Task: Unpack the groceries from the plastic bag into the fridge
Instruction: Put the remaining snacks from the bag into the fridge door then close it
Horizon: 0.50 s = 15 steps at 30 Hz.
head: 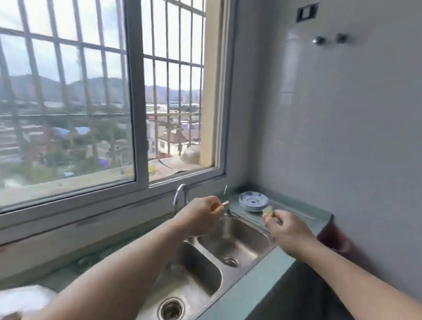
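Both hands over sink: left hand pinching small orange item, right hand pinching pale yellowish piece; plastic bag at 7 o'clock.

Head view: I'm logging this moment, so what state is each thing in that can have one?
Left hand: fingers curled round a small orange-and-metal item, over the sink.
Right hand: pinches a small pale yellowish piece.
Sliding window: right part open.
Tap: blurred; no stream made out.
Double sink: both basins without dishes.
Blue-patterned dishes: stacked on the counter.
Plastic bag: on the counter, lower left.
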### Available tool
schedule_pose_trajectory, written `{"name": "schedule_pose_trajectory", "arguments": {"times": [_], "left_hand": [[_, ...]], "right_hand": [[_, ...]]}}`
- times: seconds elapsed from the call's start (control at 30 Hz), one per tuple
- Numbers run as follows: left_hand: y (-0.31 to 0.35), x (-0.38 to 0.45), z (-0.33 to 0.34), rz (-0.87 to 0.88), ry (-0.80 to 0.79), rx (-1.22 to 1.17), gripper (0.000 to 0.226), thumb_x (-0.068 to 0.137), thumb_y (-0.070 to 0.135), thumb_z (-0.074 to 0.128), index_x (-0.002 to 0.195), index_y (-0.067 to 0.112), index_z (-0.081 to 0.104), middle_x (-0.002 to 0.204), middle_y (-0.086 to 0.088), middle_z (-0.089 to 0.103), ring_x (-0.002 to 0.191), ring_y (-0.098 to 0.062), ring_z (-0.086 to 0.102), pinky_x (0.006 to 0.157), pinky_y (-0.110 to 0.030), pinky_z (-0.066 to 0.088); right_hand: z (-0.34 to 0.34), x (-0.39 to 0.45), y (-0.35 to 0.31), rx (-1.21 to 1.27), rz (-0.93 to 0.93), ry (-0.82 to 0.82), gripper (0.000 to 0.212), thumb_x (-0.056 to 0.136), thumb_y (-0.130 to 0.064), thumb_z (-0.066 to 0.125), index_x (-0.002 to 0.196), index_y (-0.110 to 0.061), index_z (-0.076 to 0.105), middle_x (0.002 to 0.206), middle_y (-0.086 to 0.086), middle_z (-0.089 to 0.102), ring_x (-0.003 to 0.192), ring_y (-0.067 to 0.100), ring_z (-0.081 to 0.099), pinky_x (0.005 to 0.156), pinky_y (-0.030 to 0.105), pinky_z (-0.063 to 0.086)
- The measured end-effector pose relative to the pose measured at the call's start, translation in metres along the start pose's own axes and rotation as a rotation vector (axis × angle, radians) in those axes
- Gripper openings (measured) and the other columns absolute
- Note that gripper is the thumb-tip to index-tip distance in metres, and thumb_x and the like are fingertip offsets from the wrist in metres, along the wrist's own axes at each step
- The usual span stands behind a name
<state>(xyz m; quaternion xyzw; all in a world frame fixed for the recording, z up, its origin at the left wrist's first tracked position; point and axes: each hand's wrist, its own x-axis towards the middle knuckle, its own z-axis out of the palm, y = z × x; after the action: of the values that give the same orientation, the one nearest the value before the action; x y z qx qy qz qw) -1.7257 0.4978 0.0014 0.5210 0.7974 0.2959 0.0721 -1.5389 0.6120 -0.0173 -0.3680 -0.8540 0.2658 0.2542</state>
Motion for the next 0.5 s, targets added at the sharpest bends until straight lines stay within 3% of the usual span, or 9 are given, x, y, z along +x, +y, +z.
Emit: {"name": "schedule_pose_trajectory", "arguments": {"times": [0.1,0.17,0.27,0.4,0.5], "left_hand": [[0.057,0.038,0.046,0.159,-0.074,-0.061,0.031,0.095,0.038,0.049,0.09,0.009,0.059,0.09,-0.011,0.064,0.08,-0.026,0.056,0.07,-0.032,0.041],[0.099,0.058,0.083,0.273,-0.178,-0.078,0.022,0.092,0.033,0.053,0.092,0.012,0.059,0.09,-0.008,0.062,0.08,-0.023,0.054,0.07,-0.03,0.04],[0.168,0.072,0.142,0.458,-0.324,-0.108,0.009,0.088,0.019,0.053,0.096,0.019,0.057,0.086,0.001,0.059,0.084,-0.024,0.056,0.067,-0.027,0.035],[0.27,0.041,0.214,0.677,-0.538,-0.151,0.024,0.09,0.015,0.049,0.113,0.018,0.055,0.094,-0.003,0.057,0.082,-0.023,0.054,0.066,-0.026,0.035],[0.339,0.001,0.252,0.847,-0.639,-0.161,0.024,0.093,0.02,0.046,0.116,0.015,0.05,0.098,-0.008,0.059,0.084,-0.026,0.054,0.067,-0.03,0.037]], "right_hand": [[-0.06,-0.023,0.054,-0.046,0.217,0.162,0.03,0.096,-0.046,0.044,0.09,-0.023,0.061,0.081,-0.001,0.06,0.084,0.021,0.056,0.078,0.032,0.042],[-0.095,-0.049,0.092,0.006,0.366,0.283,0.034,0.095,-0.041,0.046,0.082,-0.012,0.059,0.073,0.001,0.06,0.073,0.023,0.055,0.067,0.032,0.04],[-0.143,-0.105,0.141,0.102,0.568,0.483,0.041,0.089,-0.037,0.044,0.09,0.003,0.053,0.07,0.008,0.053,0.06,0.023,0.044,0.06,0.034,0.034],[-0.199,-0.208,0.177,-0.085,0.792,0.685,0.028,0.092,-0.03,0.042,0.081,-0.005,0.048,0.074,0.012,0.057,0.064,0.024,0.045,0.059,0.032,0.034],[-0.236,-0.279,0.178,-0.208,0.901,0.784,0.022,0.092,-0.019,0.042,0.072,-0.014,0.037,0.064,0.003,0.045,0.056,0.02,0.037,0.051,0.03,0.025]]}}
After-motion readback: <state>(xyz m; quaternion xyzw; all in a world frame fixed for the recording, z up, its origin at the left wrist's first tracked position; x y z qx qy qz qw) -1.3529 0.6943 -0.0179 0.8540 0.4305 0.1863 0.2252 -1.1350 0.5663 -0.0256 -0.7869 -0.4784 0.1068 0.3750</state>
